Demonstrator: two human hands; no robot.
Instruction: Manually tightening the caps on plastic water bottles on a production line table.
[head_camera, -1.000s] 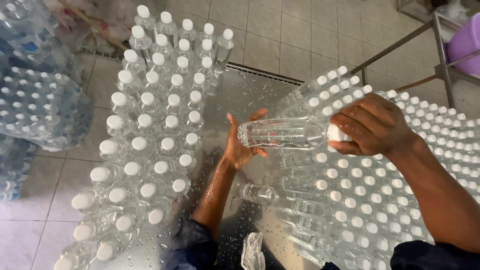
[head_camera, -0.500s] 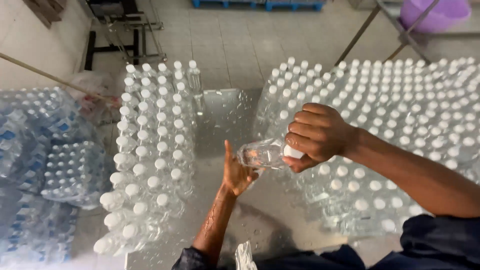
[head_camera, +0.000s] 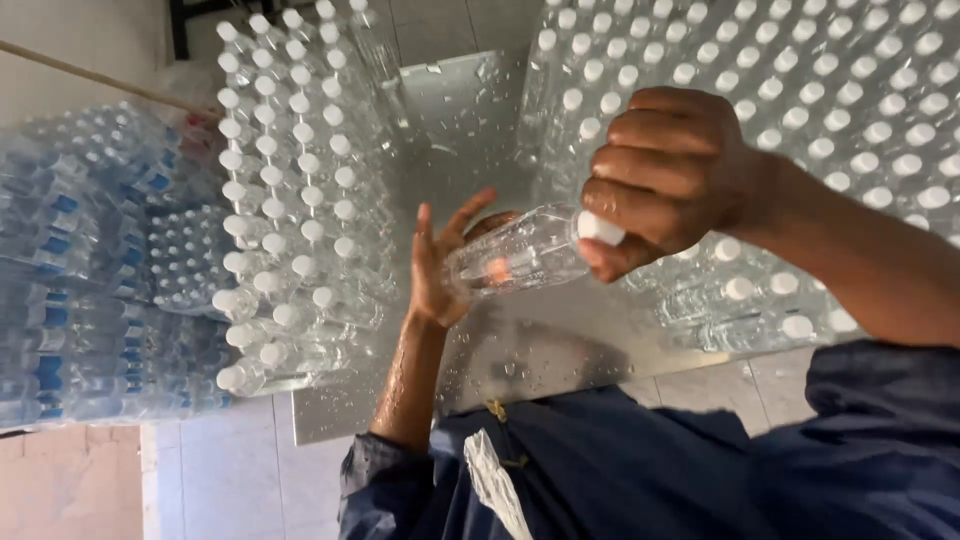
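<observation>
Bottle (head_camera: 520, 252) sideways in right hand (head_camera: 668, 175)

The scene is lit brightly and evenly from above, with soft daylight tones. Glare is thrown off the wet steel bench (head_camera: 560, 330) and its droplets, and highlights glint on the clear bottle (head_camera: 515, 255). A soft shadow is cast on the bench near its front edge. Motion blur is seen on the hands and bottle. Rows of capped bottles (head_camera: 290, 200) are bent outward by wide-angle distortion.
</observation>
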